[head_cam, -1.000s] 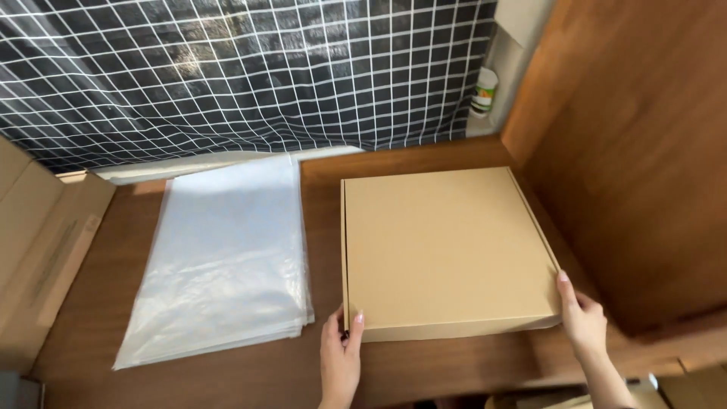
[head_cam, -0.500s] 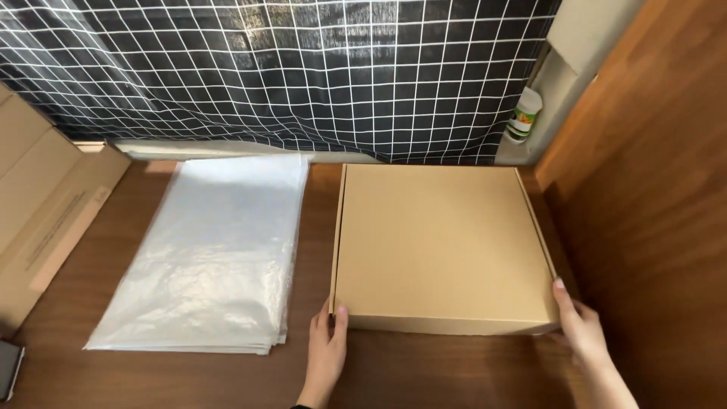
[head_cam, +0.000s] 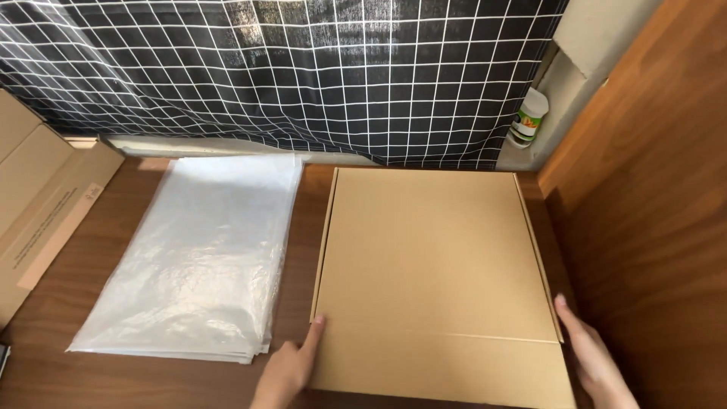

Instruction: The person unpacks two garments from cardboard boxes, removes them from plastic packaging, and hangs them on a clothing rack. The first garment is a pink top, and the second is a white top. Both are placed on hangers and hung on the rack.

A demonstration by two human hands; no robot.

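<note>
Lying flat at lower centre, the flat square brown cardboard box (head_cam: 435,280), judged light and stiff, is touched at its near corners by open left hand (head_cam: 291,367) and right hand (head_cam: 594,356).

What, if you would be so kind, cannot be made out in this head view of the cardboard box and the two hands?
- Inside of the closed cardboard box: hidden by its own lid.
- Left hand and right hand: wrists cut off by the bottom edge.
- Count of clear plastic bags: the stack's sheets blur together.
- Small bottle: too small to identify.
- Flat cartons: cut off by the left edge.
</note>
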